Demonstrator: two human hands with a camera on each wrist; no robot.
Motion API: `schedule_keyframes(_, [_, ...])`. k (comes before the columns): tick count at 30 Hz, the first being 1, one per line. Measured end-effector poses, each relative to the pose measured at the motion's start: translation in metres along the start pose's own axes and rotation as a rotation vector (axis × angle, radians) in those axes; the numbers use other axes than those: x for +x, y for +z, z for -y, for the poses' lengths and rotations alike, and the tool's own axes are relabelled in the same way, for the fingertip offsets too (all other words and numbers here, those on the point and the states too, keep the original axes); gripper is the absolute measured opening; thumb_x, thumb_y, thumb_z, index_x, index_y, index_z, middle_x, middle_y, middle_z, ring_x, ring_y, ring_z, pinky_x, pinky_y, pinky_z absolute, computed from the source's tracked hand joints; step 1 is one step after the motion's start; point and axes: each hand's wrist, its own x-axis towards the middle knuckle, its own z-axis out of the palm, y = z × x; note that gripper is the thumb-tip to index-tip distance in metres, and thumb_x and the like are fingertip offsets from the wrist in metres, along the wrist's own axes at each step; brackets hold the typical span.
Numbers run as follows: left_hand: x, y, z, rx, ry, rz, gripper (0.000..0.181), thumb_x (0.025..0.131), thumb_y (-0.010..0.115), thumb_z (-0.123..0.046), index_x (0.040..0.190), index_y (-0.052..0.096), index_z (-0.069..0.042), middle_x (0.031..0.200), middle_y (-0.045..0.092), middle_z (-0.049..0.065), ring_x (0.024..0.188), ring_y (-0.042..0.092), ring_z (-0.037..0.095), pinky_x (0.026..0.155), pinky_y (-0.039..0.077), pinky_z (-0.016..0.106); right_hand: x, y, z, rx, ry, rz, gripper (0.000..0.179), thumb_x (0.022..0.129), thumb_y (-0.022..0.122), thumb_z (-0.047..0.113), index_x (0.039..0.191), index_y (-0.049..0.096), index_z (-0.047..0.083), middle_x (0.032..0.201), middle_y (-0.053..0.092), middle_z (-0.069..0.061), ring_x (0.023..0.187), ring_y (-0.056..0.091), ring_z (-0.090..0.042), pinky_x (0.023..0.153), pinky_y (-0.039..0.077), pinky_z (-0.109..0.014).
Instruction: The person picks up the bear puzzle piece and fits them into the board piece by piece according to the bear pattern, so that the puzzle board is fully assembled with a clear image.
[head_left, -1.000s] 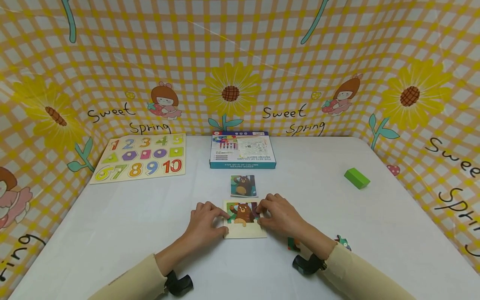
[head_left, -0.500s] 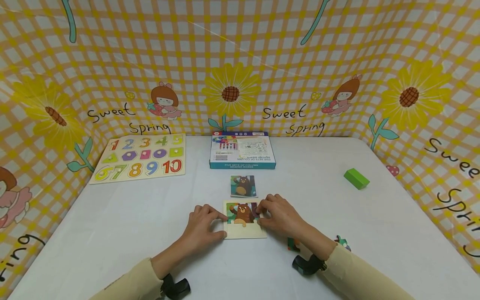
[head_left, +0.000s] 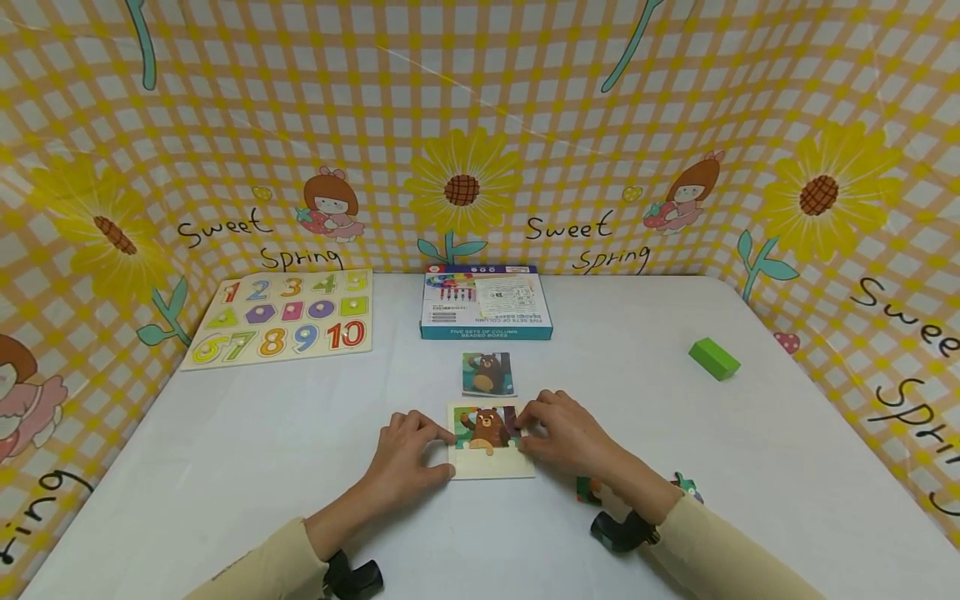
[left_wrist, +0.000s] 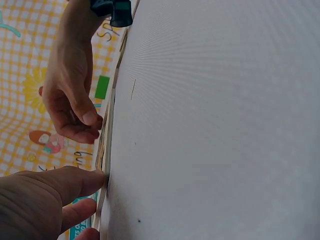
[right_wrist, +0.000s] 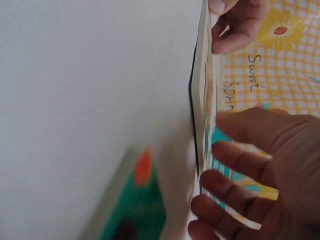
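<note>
A wooden jigsaw board (head_left: 491,467) lies flat in front of me, its upper half filled with pieces of a brown bear picture (head_left: 487,427); bare wood shows below. My left hand (head_left: 405,462) touches the board's left edge, thumb low and index finger higher up. At the opposite edge, my right hand (head_left: 567,429) has its index fingertip by the purple upper-right part and its thumb lower down. Its fingers are bent loosely in the right wrist view. Loose jigsaw pieces (head_left: 588,490) lie beside and partly beneath the right forearm. Just beyond the board is a bear picture card (head_left: 487,373).
At the back left lies a number puzzle board (head_left: 281,321). A flat box (head_left: 486,304) sits at the back middle, and a green block (head_left: 715,358) on the right. Patterned cloth (head_left: 480,100) rises behind the white tabletop (head_left: 300,433).
The left hand has shifted slightly left, its fingertips drawing back from over the board to its edge. The right hand stays about where it was, and the bear pieces look unchanged.
</note>
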Motion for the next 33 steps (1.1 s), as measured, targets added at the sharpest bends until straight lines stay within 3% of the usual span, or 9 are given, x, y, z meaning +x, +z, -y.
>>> schedule_keyframes(6, [0.0, -0.001, -0.001, -0.006, 0.003, -0.001, 0.026, 0.071, 0.077, -0.018, 0.096, 0.07, -0.016, 0.097, 0.055, 0.004, 0.095, 0.041, 0.021, 0.08, 0.03, 0.038, -0.019, -0.015, -0.008, 0.008, 0.008, -0.025, 0.019, 0.075, 0.074, 0.021, 0.093, 0.07, 0.014, 0.09, 0.06, 0.002, 0.088, 0.049, -0.015, 0.075, 0.042, -0.032])
schedule_keyframes(12, [0.0, -0.001, -0.001, -0.012, -0.003, 0.002, 0.026, 0.071, 0.077, -0.018, 0.096, 0.07, -0.015, 0.098, 0.054, 0.004, 0.096, 0.041, 0.022, 0.081, 0.03, 0.04, -0.051, -0.027, -0.021, -0.018, 0.032, -0.026, 0.019, 0.075, 0.075, 0.024, 0.092, 0.069, 0.018, 0.092, 0.06, 0.006, 0.088, 0.047, -0.013, 0.075, 0.042, -0.032])
schedule_keyframes(20, [-0.001, -0.002, -0.001, -0.005, -0.004, 0.002, 0.026, 0.071, 0.076, -0.018, 0.097, 0.07, -0.016, 0.097, 0.054, 0.003, 0.096, 0.041, 0.021, 0.08, 0.03, 0.039, -0.089, -0.027, -0.037, -0.069, -0.029, -0.088, 0.019, 0.073, 0.076, 0.026, 0.09, 0.068, 0.022, 0.089, 0.058, 0.014, 0.082, 0.042, -0.005, 0.072, 0.038, -0.025])
schedule_keyframes(33, [0.0, -0.001, 0.0, -0.015, -0.014, 0.013, 0.026, 0.071, 0.076, -0.019, 0.097, 0.069, -0.017, 0.098, 0.054, 0.004, 0.097, 0.042, 0.022, 0.082, 0.031, 0.042, -0.102, -0.019, -0.047, -0.145, -0.084, -0.134, 0.027, 0.066, 0.081, 0.031, 0.088, 0.065, 0.026, 0.089, 0.055, 0.018, 0.082, 0.039, -0.002, 0.072, 0.037, -0.026])
